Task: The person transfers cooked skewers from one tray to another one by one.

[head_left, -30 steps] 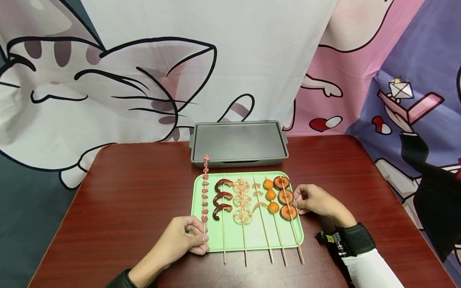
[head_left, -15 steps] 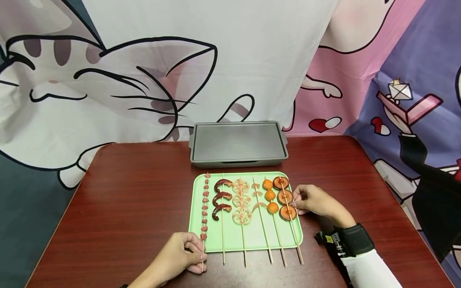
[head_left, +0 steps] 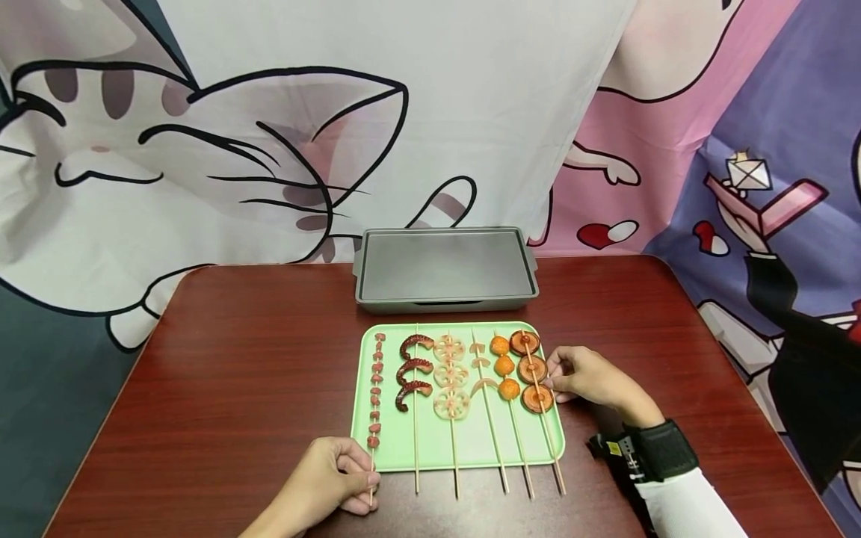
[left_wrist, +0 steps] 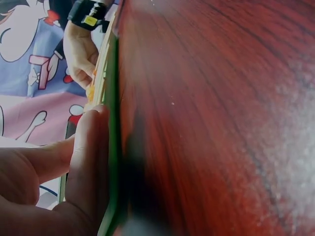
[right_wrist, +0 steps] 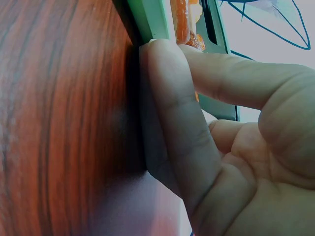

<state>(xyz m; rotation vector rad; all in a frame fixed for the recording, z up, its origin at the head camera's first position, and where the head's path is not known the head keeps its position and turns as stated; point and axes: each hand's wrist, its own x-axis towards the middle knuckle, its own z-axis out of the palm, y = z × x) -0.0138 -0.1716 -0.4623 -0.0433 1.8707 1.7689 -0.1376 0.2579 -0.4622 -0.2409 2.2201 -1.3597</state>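
Note:
A light green tray [head_left: 437, 442] lies on the table with a row of skewers across it. At its left end, my left hand [head_left: 332, 474] pinches the bare stick of a skewer of small reddish meat pieces [head_left: 375, 390], which lies over the tray. My right hand [head_left: 592, 377] pinches the tray's right rim between thumb and fingers, beside the mushroom skewer [head_left: 533, 368]. In the right wrist view the tray edge [right_wrist: 152, 19] meets the fingertips. Between these lie an octopus tentacle skewer [head_left: 415, 366], a lotus root skewer [head_left: 451, 373], a skewer of pale curved pieces [head_left: 481, 362] and an orange ball skewer [head_left: 504, 366].
Behind the tray stands a grey rectangular griddle plate [head_left: 447, 265]. Both rest on a reddish-brown wooden table [head_left: 255, 344]. A printed cartoon cloth [head_left: 471, 112] hangs behind the table's far edge. Several stick ends overhang the tray's front edge.
My left hand has drawn the meat skewer toward me and slightly left; its tip has come back from beyond the tray to within the far rim. My right hand stays at the tray's right rim.

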